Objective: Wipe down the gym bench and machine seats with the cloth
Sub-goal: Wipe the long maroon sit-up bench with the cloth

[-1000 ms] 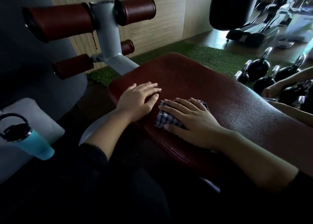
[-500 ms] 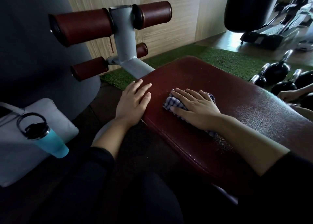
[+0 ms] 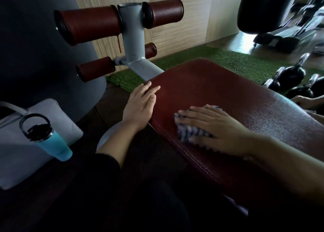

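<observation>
A dark red padded bench (image 3: 219,84) slopes across the right half of the head view. My right hand (image 3: 215,128) lies flat with straight fingers on a blue-and-white checked cloth (image 3: 188,132), pressing it onto the pad near the near-left edge. The cloth and the hand are blurred with motion. My left hand (image 3: 140,105) rests flat on the bench's left end, fingers straight, partly over the edge. Most of the cloth is hidden under my right palm.
Grey frame post (image 3: 131,35) with red foam rollers (image 3: 89,25) rises left of the bench. A blue bottle (image 3: 50,140) sits in a grey bag (image 3: 15,154) at left. Black kettlebells (image 3: 289,79) on green turf at right. Another person's hand (image 3: 305,100) shows at the right edge.
My right hand has slid the cloth back toward me and down the pad. My left hand has shifted left to the bench's end.
</observation>
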`<state>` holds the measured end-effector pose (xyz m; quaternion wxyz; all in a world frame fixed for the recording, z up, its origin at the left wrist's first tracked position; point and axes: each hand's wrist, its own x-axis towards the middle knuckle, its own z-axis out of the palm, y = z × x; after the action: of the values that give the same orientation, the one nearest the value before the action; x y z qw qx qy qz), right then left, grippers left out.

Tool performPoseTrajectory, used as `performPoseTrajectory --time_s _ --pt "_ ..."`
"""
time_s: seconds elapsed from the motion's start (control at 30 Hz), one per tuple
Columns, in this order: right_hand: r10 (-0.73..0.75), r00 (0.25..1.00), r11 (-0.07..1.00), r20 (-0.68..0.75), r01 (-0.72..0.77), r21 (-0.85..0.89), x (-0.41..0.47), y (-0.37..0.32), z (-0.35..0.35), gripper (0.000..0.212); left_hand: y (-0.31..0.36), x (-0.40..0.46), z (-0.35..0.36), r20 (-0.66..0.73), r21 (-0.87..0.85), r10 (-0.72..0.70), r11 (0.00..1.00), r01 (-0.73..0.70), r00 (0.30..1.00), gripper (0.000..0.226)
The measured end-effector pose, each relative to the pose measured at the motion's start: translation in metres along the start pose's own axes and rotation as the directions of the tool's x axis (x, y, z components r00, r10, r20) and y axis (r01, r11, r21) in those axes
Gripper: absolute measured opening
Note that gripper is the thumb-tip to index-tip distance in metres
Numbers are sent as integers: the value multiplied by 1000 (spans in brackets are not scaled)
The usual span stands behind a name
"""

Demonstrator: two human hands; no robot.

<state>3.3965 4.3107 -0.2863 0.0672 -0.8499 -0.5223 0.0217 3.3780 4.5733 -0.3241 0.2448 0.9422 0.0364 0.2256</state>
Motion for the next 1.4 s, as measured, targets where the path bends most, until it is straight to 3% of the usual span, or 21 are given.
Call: performPoseTrajectory --time_s 0.1,0.2,0.3,0.4,0.47,0.6,0.77,0.87,0.97,1.1,1.23,1.4 --pt "171 985 985 5 -171 -22 24 24 -5 67 1 -2 0 0 0 0 1000 0 1000 53" --pt "203 979 978 -26 -204 -41 59 16 -2 60 0 -3 0 -15 -14 16 1000 -16 1000 54" --pt "115 993 992 -28 -117 -44 72 -15 4 61 -3 -1 -1 -37 -24 42 999 -42 998 59" --pt "-111 992 987 -55 103 -125 44 -27 12 65 -3 0 0 -13 -16 26 1000 -26 1000 54" --pt "-182 983 979 -38 177 -102 20 -18 11 62 -1 -1 1 -13 -15 16 1000 -16 1000 54" --pt "-38 999 997 5 38 70 8 19 -4 61 -1 -1 1 -19 -32 3 999 -4 1000 53" --pt "123 992 992 -9 -124 -3 53 20 -3 54 0 -2 1 -23 -30 6 1000 -7 1000 52" --pt "55 998 998 -20 -56 -36 71 -11 2 58 -5 -1 0 -18 -20 42 999 -42 999 56" --pt "-125 992 988 -31 121 -97 53 -25 8 63 -3 0 -2 23 -18 34 999 -34 999 52" --pt "-249 968 969 -21 249 -1 12 -6 6 56 2 4 -6 44 35 -26 999 25 999 40" --pt "-122 991 988 -54 127 93 -4 24 -3 53 18 18 -9 7 281 -68 958 63 998 39" --pt "158 987 987 -1 -158 14 20 47 -7 63 42 48 0 212 315 -85 949 15 974 46"
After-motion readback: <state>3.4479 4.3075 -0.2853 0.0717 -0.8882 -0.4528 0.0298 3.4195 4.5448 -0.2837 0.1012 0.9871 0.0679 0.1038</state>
